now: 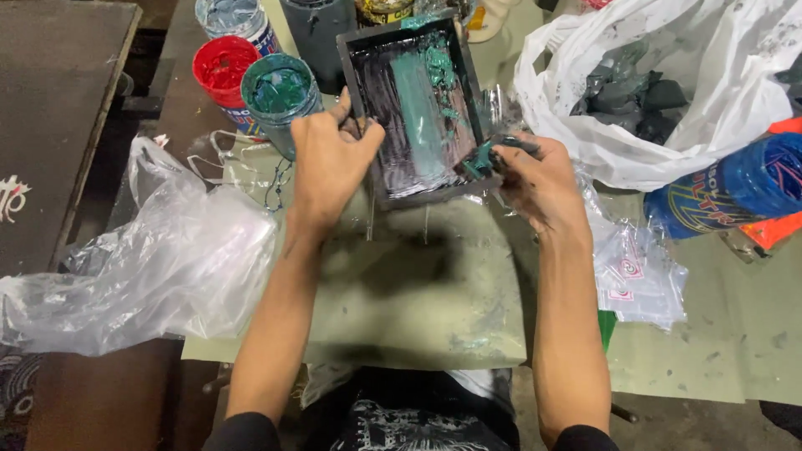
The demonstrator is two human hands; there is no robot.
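Observation:
A small dark rectangular frame (pixel 368 125) with a screen smeared in teal and dark ink is held tilted above the table. My left hand (pixel 330 159) grips its left edge. My right hand (pixel 535 179) holds a small ink-covered scraper (pixel 493 154) against the frame's lower right corner, where teal ink is gathered. Both hands are stained with ink.
Open tubs of teal ink (pixel 280 88), red ink (pixel 224 67) and grey-blue ink (pixel 227 17) stand at the back left. Clear plastic bags (pixel 159 259) lie left, a white bag with dark rags (pixel 668 92) right, a blue packet (pixel 735 188) beside it. Green paper (pixel 418 292) covers the table.

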